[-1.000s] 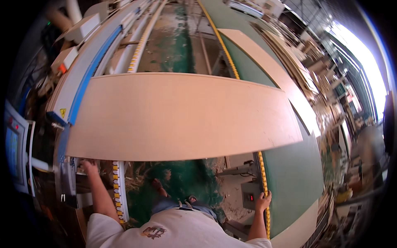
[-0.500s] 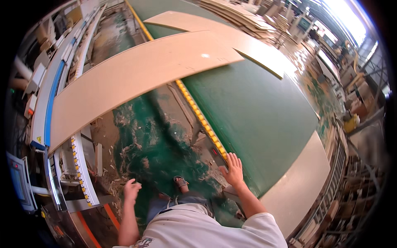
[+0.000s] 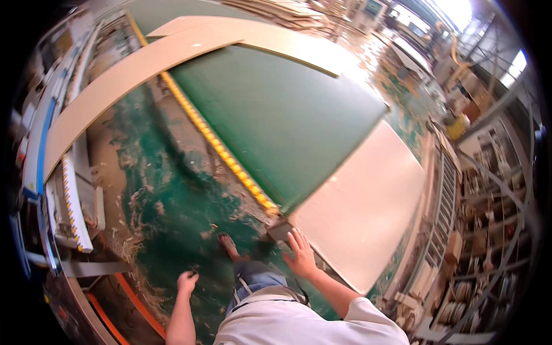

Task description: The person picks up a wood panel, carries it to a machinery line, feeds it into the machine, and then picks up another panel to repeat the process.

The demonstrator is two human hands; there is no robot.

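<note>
My right hand (image 3: pixel 302 257) is open, fingers spread, at the near corner of a pale board (image 3: pixel 359 201) on the right end of the green table (image 3: pixel 276 115). Whether the fingers touch the board's edge, I cannot tell. Low over the floor, my left hand (image 3: pixel 187 283) is closed with its fingers curled. A small dark spot shows at its fingertips, too small to name. Farther off, a long pale panel (image 3: pixel 126 69) bridges the gap from the blue-edged machine (image 3: pixel 46 138) to the table. Another long panel (image 3: pixel 276 41) lies across the table's far part.
Yellow rollers (image 3: pixel 218 148) line the table's near edge. Sawdust and scraps lie on the green floor (image 3: pixel 167 213). Orange rails (image 3: pixel 138 305) run at lower left. Shelves with stacked pieces (image 3: pixel 477 253) stand at right, and stacked boards (image 3: pixel 276 11) lie at the back.
My view has shifted to the right along the table. My right hand has gone from the yellow rollers to the pale board's corner. My left hand stays low and closed.
</note>
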